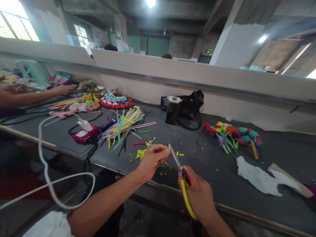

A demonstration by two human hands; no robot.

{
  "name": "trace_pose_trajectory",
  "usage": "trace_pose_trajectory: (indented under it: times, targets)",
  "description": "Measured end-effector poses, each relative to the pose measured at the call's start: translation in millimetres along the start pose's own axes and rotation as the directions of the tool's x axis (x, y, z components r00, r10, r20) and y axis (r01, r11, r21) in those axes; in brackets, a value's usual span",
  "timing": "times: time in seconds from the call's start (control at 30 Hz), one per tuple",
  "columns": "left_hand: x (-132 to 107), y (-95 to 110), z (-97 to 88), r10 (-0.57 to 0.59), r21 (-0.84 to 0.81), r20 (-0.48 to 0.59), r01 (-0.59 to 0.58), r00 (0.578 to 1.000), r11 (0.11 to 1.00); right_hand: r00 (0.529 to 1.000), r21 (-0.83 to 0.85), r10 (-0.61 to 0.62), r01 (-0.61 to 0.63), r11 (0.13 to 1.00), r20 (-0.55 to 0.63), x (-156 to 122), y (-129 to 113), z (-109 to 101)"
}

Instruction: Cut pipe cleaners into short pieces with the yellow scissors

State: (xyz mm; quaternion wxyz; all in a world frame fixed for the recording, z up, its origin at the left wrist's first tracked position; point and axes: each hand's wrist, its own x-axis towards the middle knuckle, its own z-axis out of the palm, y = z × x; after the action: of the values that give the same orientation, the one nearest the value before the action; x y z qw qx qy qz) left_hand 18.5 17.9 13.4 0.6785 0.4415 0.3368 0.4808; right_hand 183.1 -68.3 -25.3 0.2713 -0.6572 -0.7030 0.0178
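Note:
My right hand (198, 191) is wrapped round a pair of scissors (185, 194) with yellow handles, their metal blades pointing up and away from me. At the blade tips, my left hand (154, 159) pinches a small yellow piece (169, 145) between thumb and fingers; most of it is hidden by the fingertips. Beside my left hand lies a small heap of short yellow cut pieces (140, 154). A red stick (139, 144) and pale green bits lie just behind the heap. More yellow scraps (181, 154) are scattered near the blades.
A pile of coloured fuzzy sticks (125, 123) lies left of centre, beside a magenta power strip (86, 134) with a white cable (44, 158). A black bag (190, 105) and phone (172, 113) stand behind. Colourful flowers (234, 135) lie right. Another person's arm (49, 93) reaches in at left.

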Motion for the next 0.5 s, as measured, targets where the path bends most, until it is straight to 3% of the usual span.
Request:
trace_pose_trajectory:
  times: [0.27,0.4,0.5]
  targets:
    - [0,2,2.5,-0.002,0.027,0.036,0.002,0.999,1.0,1.0,0.121,-0.022,0.022,0.992,-0.007,5,-3,-2]
    - [-6,0,6.7,0.063,0.334,0.102,-0.094,0.993,0.938,0.995,0.279,0.057,-0.03,0.96,-0.086,15,-6,-6]
    - [-10,-2,8.3,0.211,0.593,0.172,-0.272,0.962,0.758,0.987,0.42,0.104,-0.044,0.907,-0.123,23,-7,-7]
